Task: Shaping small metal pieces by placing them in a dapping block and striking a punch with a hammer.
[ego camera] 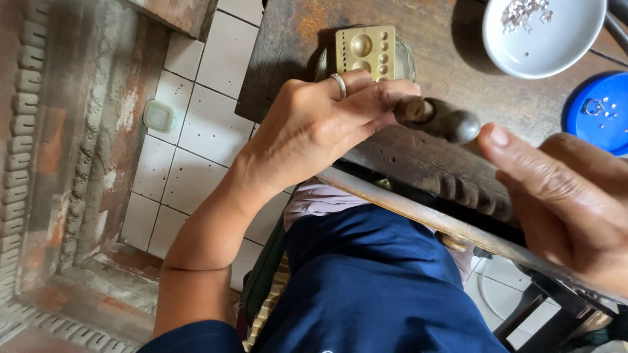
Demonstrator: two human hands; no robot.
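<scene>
Left hand (320, 124) pinches a dark wooden-handled tool (439, 119) — tip hidden; right hand (562, 196), blurred, loosely open — cut off at right.

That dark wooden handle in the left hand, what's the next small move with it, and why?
Probably bring the right hand in to take the rounded free end of the wooden handle. The left hand pinches only one end, so the rest juts out unsupported over the workbench, and the right hand's thumb is already close to it but not touching.
</scene>
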